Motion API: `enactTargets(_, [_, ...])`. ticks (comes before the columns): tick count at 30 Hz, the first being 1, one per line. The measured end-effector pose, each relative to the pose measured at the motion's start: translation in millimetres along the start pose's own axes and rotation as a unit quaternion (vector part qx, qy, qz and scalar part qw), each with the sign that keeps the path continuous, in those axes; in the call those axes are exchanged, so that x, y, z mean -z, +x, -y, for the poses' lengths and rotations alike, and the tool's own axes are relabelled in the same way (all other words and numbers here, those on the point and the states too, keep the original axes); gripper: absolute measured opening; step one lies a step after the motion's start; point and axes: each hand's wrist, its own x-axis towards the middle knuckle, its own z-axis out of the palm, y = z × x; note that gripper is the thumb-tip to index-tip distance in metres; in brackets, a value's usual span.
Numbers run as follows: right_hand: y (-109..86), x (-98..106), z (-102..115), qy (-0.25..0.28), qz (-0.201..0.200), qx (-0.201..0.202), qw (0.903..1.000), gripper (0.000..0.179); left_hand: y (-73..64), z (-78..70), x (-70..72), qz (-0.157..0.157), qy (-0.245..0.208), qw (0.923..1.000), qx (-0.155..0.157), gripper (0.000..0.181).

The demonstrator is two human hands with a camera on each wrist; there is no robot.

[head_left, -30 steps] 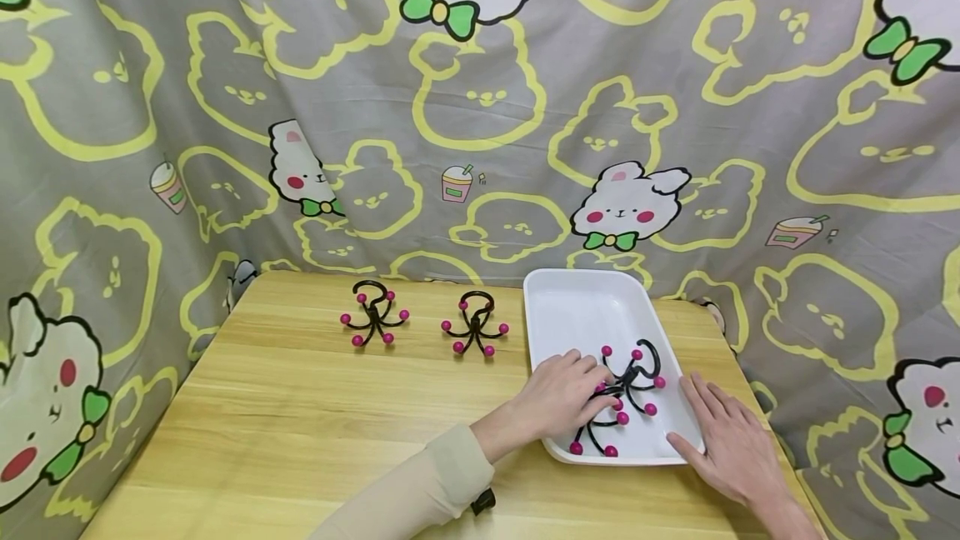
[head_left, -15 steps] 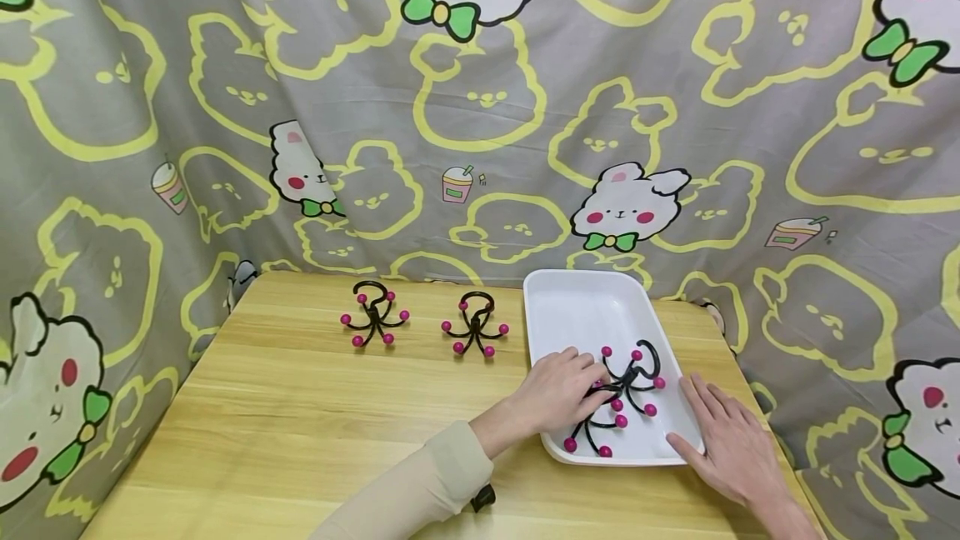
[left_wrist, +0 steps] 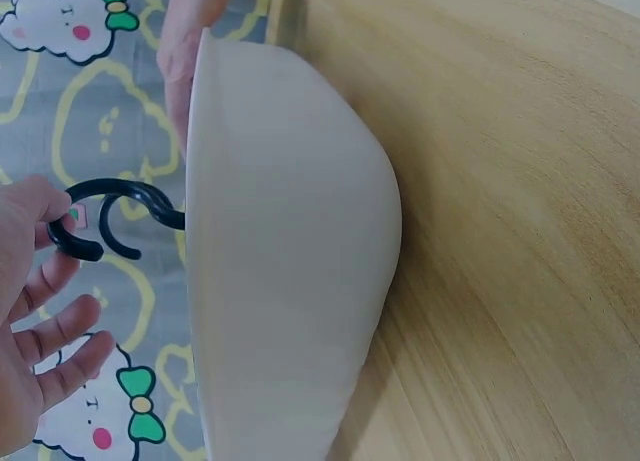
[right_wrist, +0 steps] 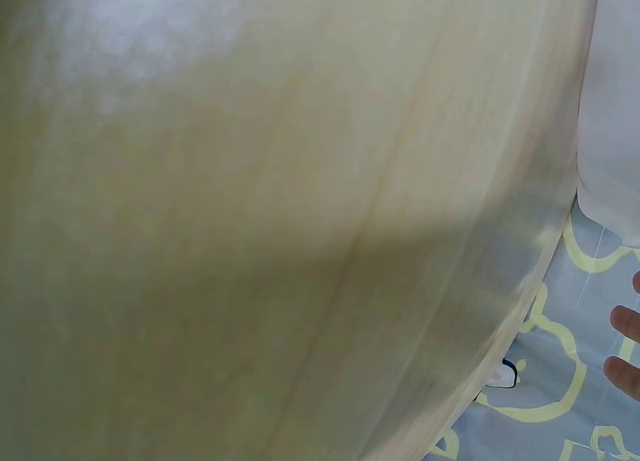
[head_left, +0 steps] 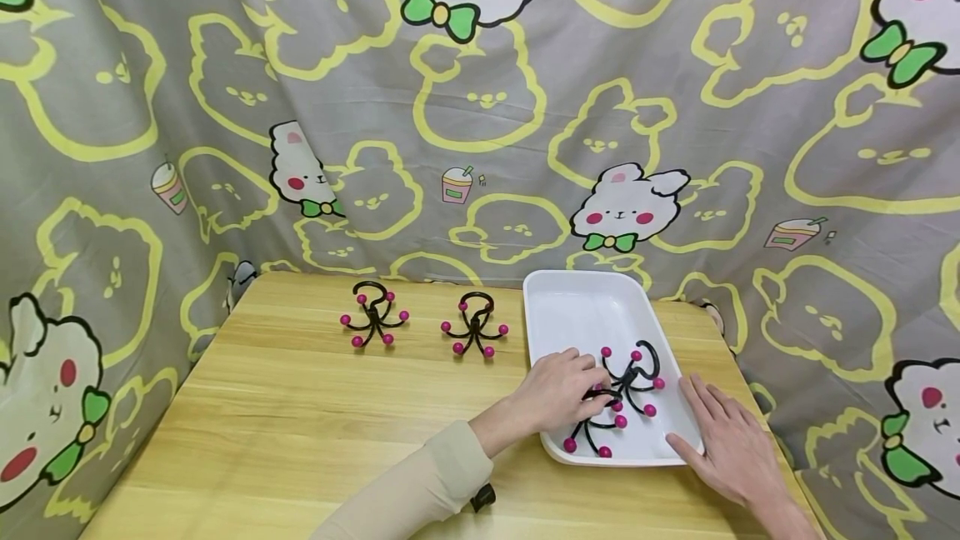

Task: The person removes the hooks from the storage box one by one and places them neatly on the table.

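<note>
My left hand (head_left: 566,392) reaches over the left side of a white tray (head_left: 581,315). Its thumb and index finger pinch the curved top of a black multi-arm hook with pink ball tips (head_left: 603,424), plain to see in the left wrist view as a black hook (left_wrist: 150,199). This hook's arms hang down within the tray; whether they touch the bottom I cannot tell. A second such hook (head_left: 628,377) lies beside it in the tray. My right hand (head_left: 729,442), fingers straight, rests along the tray's right rim.
Two more black hooks with pink balls stand on the wooden table (head_left: 300,407) left of the tray: one far-left hook (head_left: 374,320) and one middle hook (head_left: 475,325). A small black object (head_left: 483,497) shows below the left sleeve. A patterned curtain (head_left: 480,107) hangs behind.
The pinched hook has shifted slightly left in the tray, and its curved top now shows more at the left fingertips. The right hand and the tray keep their places.
</note>
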Motion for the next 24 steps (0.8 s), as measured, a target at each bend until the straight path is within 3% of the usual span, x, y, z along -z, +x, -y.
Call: enactTargets(24, [-0.1,-0.9,-0.1,-0.001,0.003,-0.004,1.0000,0.091,2.7,4.1,2.2,-0.046,0.006,0.9985,-0.028,0.018])
